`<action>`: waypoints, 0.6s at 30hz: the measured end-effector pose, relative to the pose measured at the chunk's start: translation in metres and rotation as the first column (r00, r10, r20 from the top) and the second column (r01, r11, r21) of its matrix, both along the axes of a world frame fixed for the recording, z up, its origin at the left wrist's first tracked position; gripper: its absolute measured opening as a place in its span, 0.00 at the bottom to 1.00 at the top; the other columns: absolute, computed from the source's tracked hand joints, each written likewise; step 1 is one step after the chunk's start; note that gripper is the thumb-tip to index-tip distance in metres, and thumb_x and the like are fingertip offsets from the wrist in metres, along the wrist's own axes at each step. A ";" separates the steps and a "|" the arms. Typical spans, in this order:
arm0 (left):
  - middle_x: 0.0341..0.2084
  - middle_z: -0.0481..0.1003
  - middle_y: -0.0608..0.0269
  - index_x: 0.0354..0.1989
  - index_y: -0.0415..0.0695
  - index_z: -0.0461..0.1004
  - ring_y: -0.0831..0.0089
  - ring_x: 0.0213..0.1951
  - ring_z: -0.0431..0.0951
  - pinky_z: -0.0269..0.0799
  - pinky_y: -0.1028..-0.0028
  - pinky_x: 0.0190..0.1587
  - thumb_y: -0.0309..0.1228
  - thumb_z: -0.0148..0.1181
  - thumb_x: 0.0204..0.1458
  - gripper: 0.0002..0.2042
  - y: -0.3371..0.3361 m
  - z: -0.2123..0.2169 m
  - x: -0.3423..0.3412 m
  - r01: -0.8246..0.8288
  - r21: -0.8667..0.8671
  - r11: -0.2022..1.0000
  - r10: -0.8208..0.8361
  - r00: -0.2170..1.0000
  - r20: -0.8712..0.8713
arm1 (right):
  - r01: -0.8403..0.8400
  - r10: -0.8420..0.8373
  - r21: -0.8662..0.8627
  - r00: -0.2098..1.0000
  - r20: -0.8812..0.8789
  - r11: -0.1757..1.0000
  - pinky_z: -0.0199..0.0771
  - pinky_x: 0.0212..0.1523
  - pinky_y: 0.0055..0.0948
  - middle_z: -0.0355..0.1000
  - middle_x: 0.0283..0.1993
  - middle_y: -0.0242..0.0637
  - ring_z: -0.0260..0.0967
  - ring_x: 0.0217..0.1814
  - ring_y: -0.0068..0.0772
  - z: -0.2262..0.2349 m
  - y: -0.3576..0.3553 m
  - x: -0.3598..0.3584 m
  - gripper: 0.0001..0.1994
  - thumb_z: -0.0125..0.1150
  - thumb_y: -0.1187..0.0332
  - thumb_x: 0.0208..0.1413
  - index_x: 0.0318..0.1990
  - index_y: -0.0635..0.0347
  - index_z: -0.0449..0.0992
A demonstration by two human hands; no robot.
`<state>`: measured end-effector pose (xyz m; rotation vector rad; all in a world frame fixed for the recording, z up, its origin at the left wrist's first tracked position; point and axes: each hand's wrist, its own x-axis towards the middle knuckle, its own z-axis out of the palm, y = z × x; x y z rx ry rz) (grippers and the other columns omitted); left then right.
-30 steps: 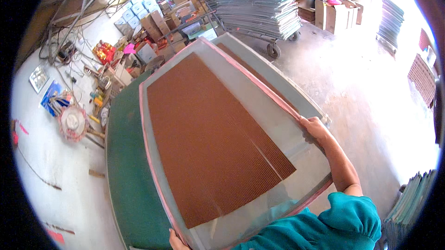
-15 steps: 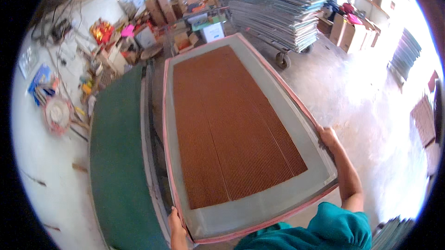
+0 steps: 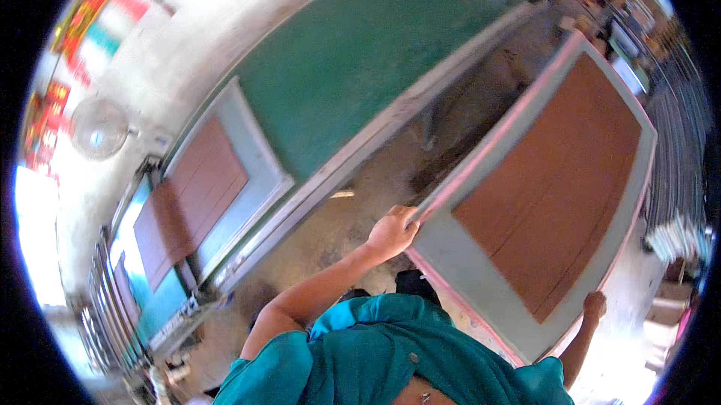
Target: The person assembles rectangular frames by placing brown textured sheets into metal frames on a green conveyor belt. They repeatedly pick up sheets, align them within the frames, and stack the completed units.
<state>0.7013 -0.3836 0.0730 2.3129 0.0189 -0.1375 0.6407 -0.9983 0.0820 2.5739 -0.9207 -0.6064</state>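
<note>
A large grey board (image 3: pixel 466 262) with pink-red edging is held out in front of me to the right, tilted in the view. Lying on it is a brown, finely ribbed sheet (image 3: pixel 559 187) with straight lines along its length. My left hand (image 3: pixel 394 232) is closed round the board's left edge, close to the near corner. On the opposite edge, my right hand (image 3: pixel 595 306) has closed its fingers round the rim. Part of each hand's grip is hidden by the board.
A long green table (image 3: pixel 360 67) runs along the wall at left. At its near end lie another grey board (image 3: pixel 259 146) and a brown sheet (image 3: pixel 199 180), beside a metal rack (image 3: pixel 101 315). A fan (image 3: pixel 99 131) hangs on the wall. Stacked boards (image 3: pixel 676 142) stand at far right.
My view has swung left, bringing the table's near end, the second board and the fan into sight. The held board now sits further right in view. Both hands keep their grip.
</note>
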 end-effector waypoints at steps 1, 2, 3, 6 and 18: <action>0.41 0.71 0.45 0.46 0.38 0.70 0.49 0.44 0.71 0.68 0.60 0.46 0.35 0.52 0.51 0.17 0.014 -0.001 -0.016 -0.041 -0.018 0.999 0.041 0.999 0.035 | -0.092 0.093 -0.008 0.996 0.007 0.996 0.73 0.44 0.42 0.74 0.41 0.43 0.73 0.44 0.41 0.019 0.029 0.032 0.14 0.51 0.59 0.54 0.38 0.59 0.76; 0.44 0.70 0.46 0.47 0.39 0.69 0.49 0.45 0.70 0.68 0.61 0.47 0.35 0.52 0.50 0.17 0.035 0.005 -0.037 -0.114 0.006 0.993 0.114 0.993 -0.029 | -0.168 0.142 0.088 0.959 0.245 0.982 0.72 0.45 0.42 0.74 0.42 0.45 0.72 0.45 0.44 0.045 0.087 0.057 0.15 0.50 0.59 0.55 0.40 0.59 0.75; 0.44 0.70 0.46 0.46 0.39 0.70 0.49 0.45 0.70 0.68 0.61 0.47 0.35 0.52 0.50 0.17 0.058 -0.005 -0.063 -0.151 0.024 0.988 0.152 0.988 -0.012 | -0.258 0.149 0.173 0.867 0.475 0.951 0.71 0.46 0.41 0.73 0.43 0.46 0.71 0.45 0.48 0.063 0.139 0.073 0.15 0.48 0.59 0.56 0.41 0.60 0.75; 0.44 0.70 0.46 0.46 0.40 0.70 0.49 0.46 0.70 0.67 0.61 0.48 0.36 0.52 0.50 0.17 0.133 -0.062 -0.149 -0.164 0.146 0.976 0.162 0.986 0.022 | -0.559 0.374 0.195 0.736 0.565 0.806 0.68 0.45 0.42 0.72 0.42 0.47 0.70 0.45 0.50 0.083 0.260 0.122 0.16 0.45 0.59 0.57 0.43 0.57 0.74; 0.33 0.76 0.53 0.45 0.34 0.71 0.67 0.34 0.76 0.70 0.73 0.38 0.32 0.53 0.49 0.17 0.283 -0.098 -0.469 -0.975 -0.019 0.222 0.823 0.198 -0.532 | -0.971 0.612 0.232 0.152 0.776 -0.054 0.71 0.35 0.41 0.72 0.32 0.41 0.70 0.35 0.46 0.020 0.748 0.164 0.09 0.52 0.62 0.52 0.33 0.55 0.76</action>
